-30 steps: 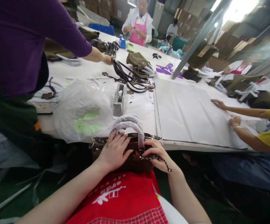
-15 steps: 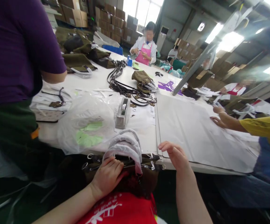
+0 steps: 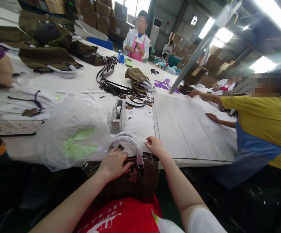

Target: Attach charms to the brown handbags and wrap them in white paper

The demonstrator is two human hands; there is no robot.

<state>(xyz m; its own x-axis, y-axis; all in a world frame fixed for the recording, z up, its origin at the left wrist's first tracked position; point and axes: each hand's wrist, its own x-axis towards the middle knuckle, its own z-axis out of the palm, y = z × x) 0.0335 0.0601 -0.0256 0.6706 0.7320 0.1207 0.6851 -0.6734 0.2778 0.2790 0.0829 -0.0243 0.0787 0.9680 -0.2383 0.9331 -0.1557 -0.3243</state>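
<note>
A dark olive-brown handbag [image 3: 121, 187] stands against the table edge in front of me. Its handles [image 3: 130, 137] are wrapped in whitish film. My left hand [image 3: 113, 163] lies over the bag's top edge, fingers over the far side and thumb on the near side. A brown openwork charm [image 3: 133, 175] hangs on the bag's front beside that thumb. At the bag's right end, just above the tabletop, is my right hand [image 3: 155, 146] with its fingers curled together. Whatever those fingers might hold is hidden.
A clear plastic bag [image 3: 55, 129] with green pieces and a tape dispenser [image 3: 118, 116] sit beyond my hands. Dark straps [image 3: 111, 82] and a small olive bag [image 3: 136, 77] lie farther back. A metal pole [image 3: 191, 58] rises from the table; a yellow-sleeved co-worker [image 3: 259, 113] leans in from the right.
My right hand has moved left toward the bag and its fingers have curled in. My left hand has shifted slightly up along the bag's top. The charm now shows on the front.
</note>
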